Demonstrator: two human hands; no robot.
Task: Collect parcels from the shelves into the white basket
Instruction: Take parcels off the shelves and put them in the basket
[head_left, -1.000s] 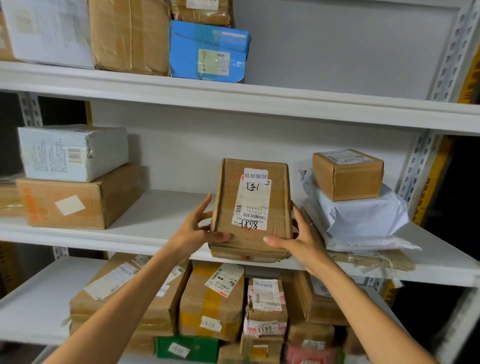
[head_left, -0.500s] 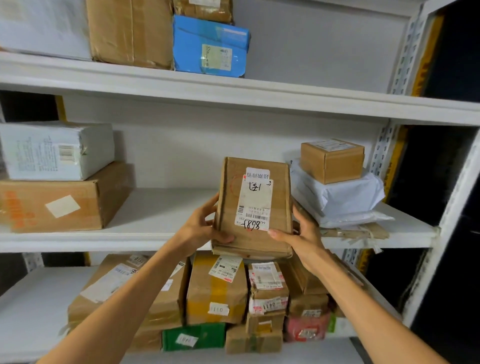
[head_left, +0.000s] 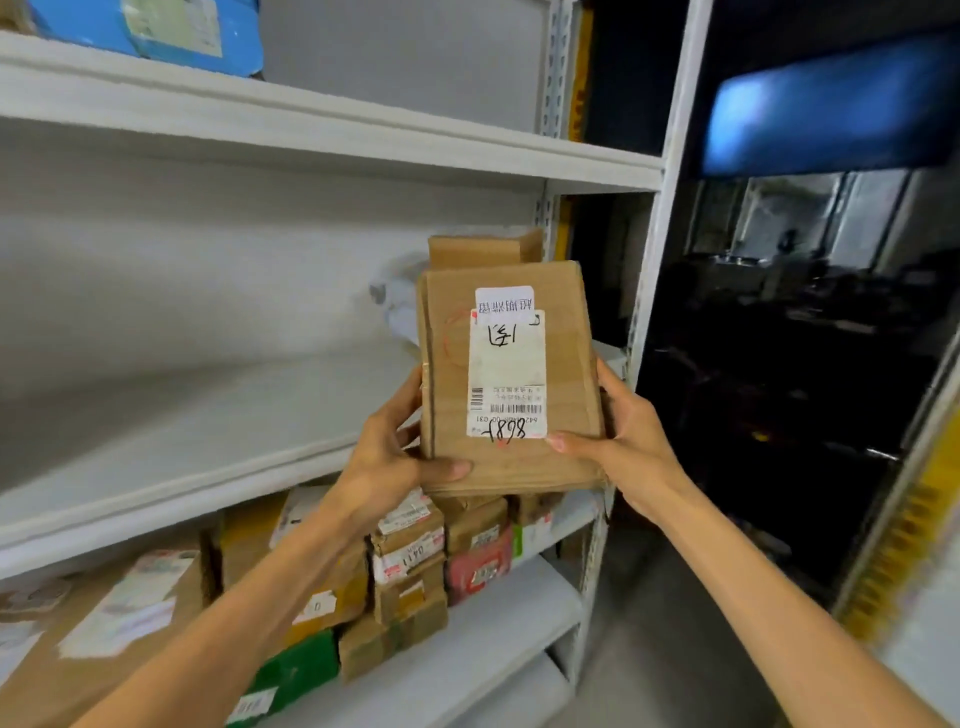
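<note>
Left hand: the left hand (head_left: 395, 457) sits at 7 o'clock of the parcel and grips its lower left corner, with the thumb across the front face and the fingers behind.
Right hand: the right hand (head_left: 628, 441) sits at 4 o'clock of the parcel and grips its lower right edge, with the thumb tip on the front by the label's corner.
Task's thing: a flat brown cardboard parcel (head_left: 569, 358) with a white printed label, at the centre of view, is held off the shelf between both hands.
Long axis: it runs from 6 to 12 o'clock, upright, and the label's print reads upside down.
Nearer hand: neither, as both are on the parcel, one on each side at about the same height.
Coming move: the white basket is not in view, so its direction from the hands cannot be told. The parcel likely has to be carried clear of the shelving in this two-handed hold.
Lower shelf: at 7 o'clock are small brown taped cartons (head_left: 410, 545), a red packet (head_left: 478, 569) and a green box (head_left: 298, 670).
Middle shelf: a white metal shelf board (head_left: 182, 431) runs in from 9 o'clock.
Behind the parcel: a small brown cardboard box (head_left: 475, 252) at 12 o'clock is partly hidden.
Top shelf: a blue wrapped parcel (head_left: 156, 31) lies at 11 o'clock.
Far right: a dark room with a blurred blue-lit panel (head_left: 831, 104) at 2 o'clock.
</note>
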